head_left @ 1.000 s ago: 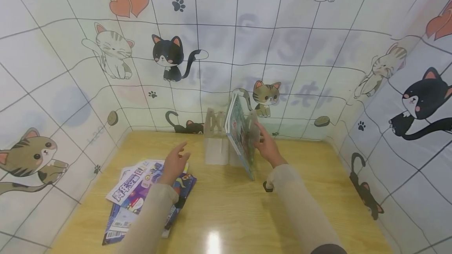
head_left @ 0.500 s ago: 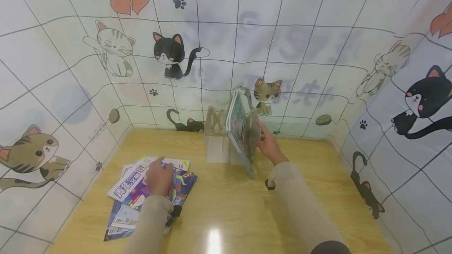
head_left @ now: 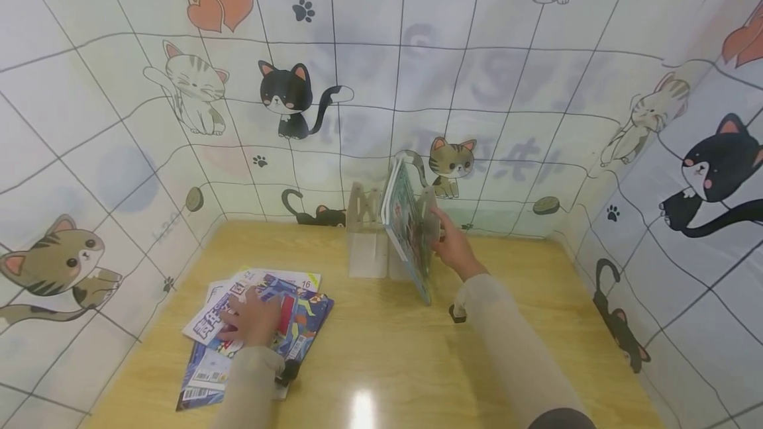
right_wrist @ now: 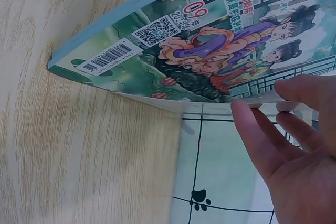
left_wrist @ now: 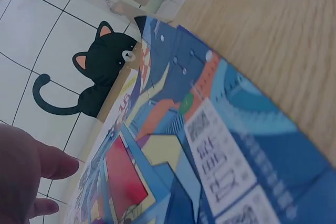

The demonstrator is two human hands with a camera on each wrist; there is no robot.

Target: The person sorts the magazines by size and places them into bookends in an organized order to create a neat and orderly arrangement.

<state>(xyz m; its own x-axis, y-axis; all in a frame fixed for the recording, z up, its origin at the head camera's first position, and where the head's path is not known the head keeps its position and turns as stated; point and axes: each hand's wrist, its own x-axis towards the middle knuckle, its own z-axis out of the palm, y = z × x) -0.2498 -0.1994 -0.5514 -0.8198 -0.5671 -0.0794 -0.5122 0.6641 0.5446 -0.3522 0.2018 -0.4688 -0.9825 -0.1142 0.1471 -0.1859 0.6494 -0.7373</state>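
Observation:
On the left of the table lies a fanned pile of magazines (head_left: 306, 323), blue and purple ones showing on top. My left hand (head_left: 253, 320) is over this pile with fingers spread; its fingertips show beside the blue cover (left_wrist: 173, 156) in the left wrist view. Near the back wall stands a pale, see-through book rack (head_left: 366, 253). A green magazine (right_wrist: 210, 40) with a blue spine stands upright in it, its lower corner jutting forward. My right hand (head_left: 456, 250) pinches the rack's right side panel between thumb and fingers (right_wrist: 257, 135), beside the magazine.
The wood table (head_left: 381, 349) meets a white, gridded wall covering (head_left: 369, 85) with cartoon cats at the back and sides. The rack's left section stands beside the green magazine.
My left hand has moved left and down from the pile's far right edge onto the magazines, its fingers spreading. My right hand stays on the rack, and the green magazine has not moved.

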